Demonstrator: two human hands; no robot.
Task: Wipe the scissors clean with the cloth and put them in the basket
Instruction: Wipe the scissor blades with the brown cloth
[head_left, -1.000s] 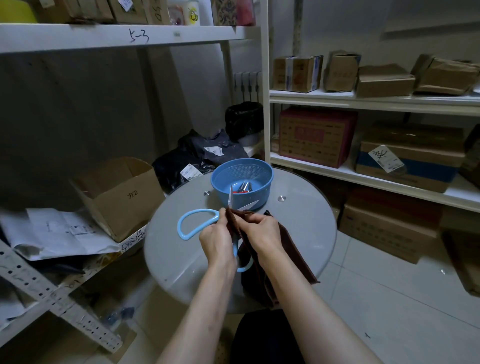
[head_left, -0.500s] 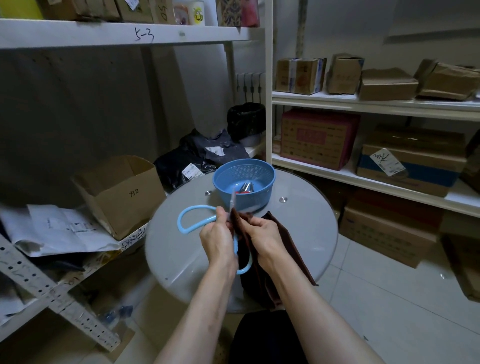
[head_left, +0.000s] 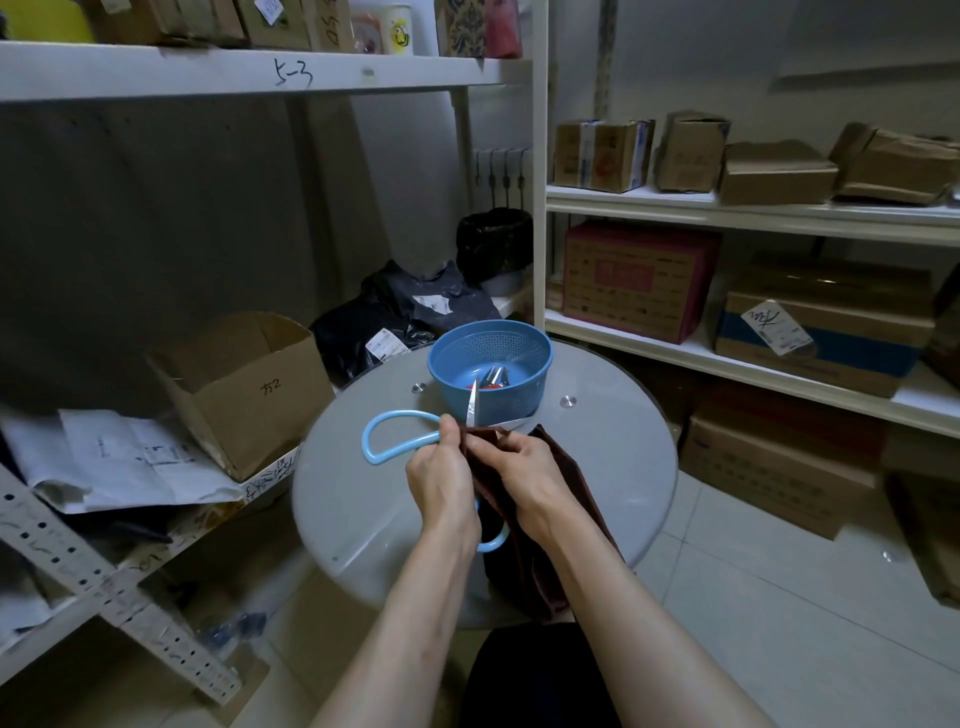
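The left hand (head_left: 441, 478) grips the light-blue-handled steel scissors (head_left: 471, 410) near the pivot. The right hand (head_left: 527, 467) pinches the dark brown cloth (head_left: 527, 571) round one blade. Both hands are just nearer than the round blue perforated plastic basket (head_left: 519, 395), and a bare blade tip overlaps its front wall. The basket stands on the round grey worktop (head_left: 363, 514), toward its far edge. Bare surface lies left of the basket and nearer than it, and the cloth hangs past the near edge.

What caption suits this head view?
Left hand holds blue-handled steel scissors; right hand pinches dark brown cloth on a blade, near blue plastic basket.
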